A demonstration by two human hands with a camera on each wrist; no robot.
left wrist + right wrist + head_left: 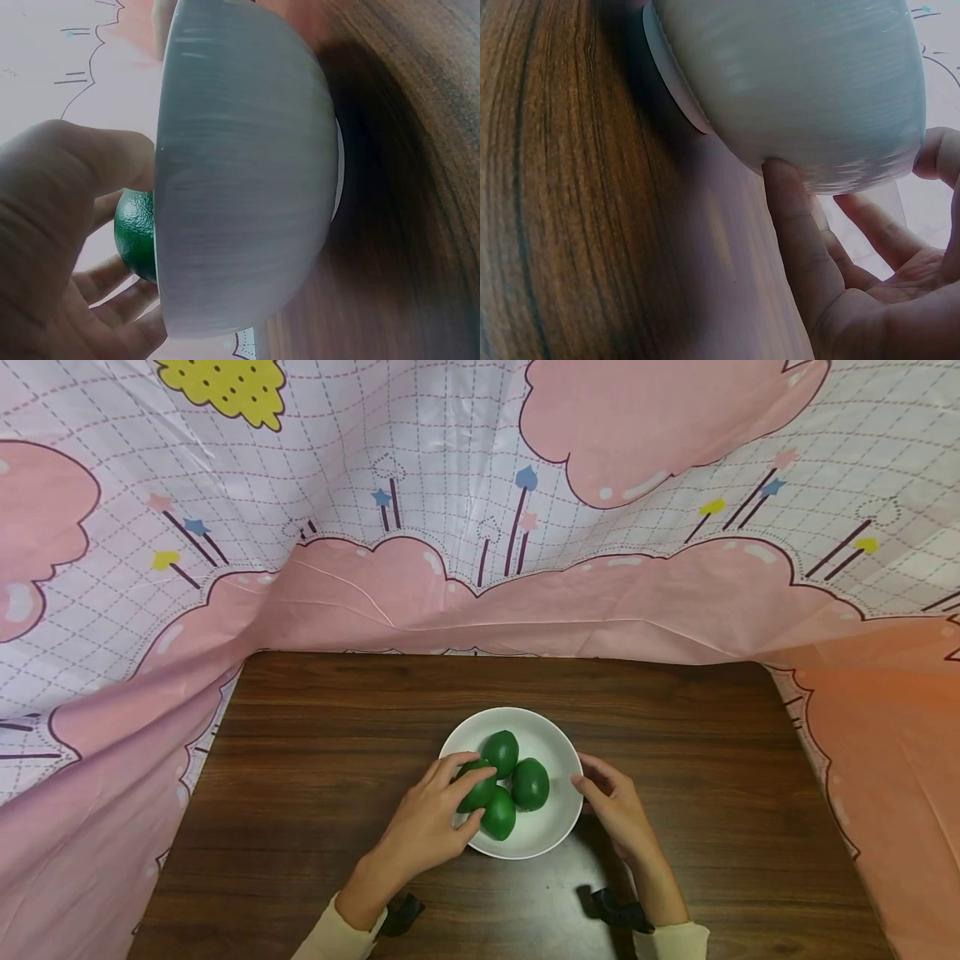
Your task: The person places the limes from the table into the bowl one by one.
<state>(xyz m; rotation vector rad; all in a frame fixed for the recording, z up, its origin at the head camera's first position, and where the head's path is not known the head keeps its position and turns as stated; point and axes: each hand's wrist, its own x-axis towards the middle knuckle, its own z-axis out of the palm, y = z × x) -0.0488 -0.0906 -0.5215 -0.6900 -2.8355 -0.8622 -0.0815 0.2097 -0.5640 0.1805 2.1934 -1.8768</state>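
A white bowl (561, 814) stands on the wooden table with several green limes in it. My left hand (427, 818) reaches over the bowl's left rim, and its curved fingers and thumb hold the leftmost lime (474, 793). In the left wrist view that lime (135, 232) shows above the rim, between thumb and fingers. Other limes lie close by: an upper lime (500, 753), a right lime (531, 784) and a lower lime (498, 814). At the bowl's right side my right hand (618, 810) grips the wall, its thumb at the rim and its fingers (795, 217) against the outside.
The dark wooden table (322, 718) extends around the bowl. A pink and white patterned cloth (480, 602) hangs behind the table and along both sides. Black straps, a left strap (401, 914) and a right strap (621, 910), sit at the wrists.
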